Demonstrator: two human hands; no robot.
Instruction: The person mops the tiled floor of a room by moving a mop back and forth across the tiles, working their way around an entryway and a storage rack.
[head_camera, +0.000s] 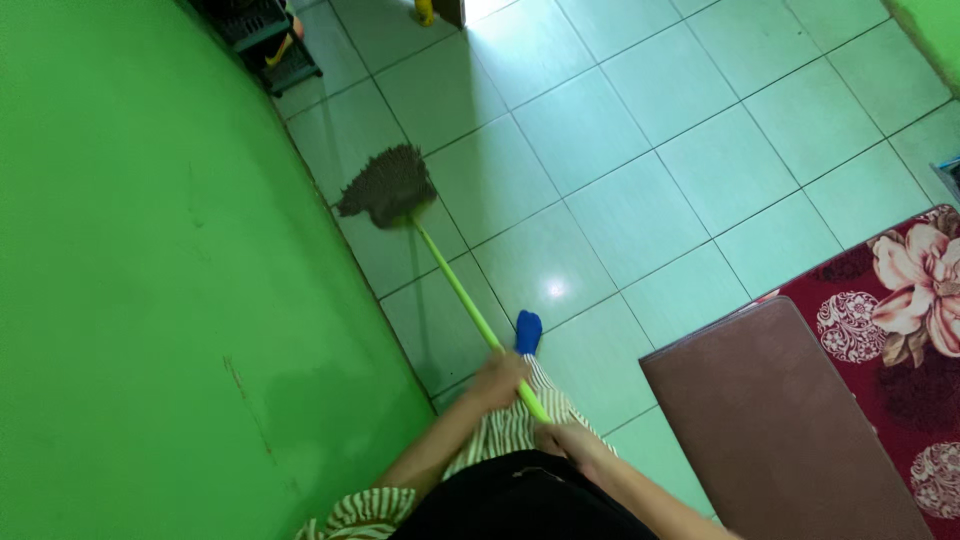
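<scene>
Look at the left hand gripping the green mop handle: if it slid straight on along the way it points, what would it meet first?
The left hand points up along the green mop handle. Only bare handle shows ahead, so it would probably first meet the grey mop head on the tiled floor beside the green wall.

No packages, labels, signs or screens in view.

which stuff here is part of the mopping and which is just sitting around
In use:
- mop, green handle, head on the tiled floor by the green wall
- left hand and right hand, both gripping the handle

Just around:
- brown board
- red floral rug
- dark rack
</scene>
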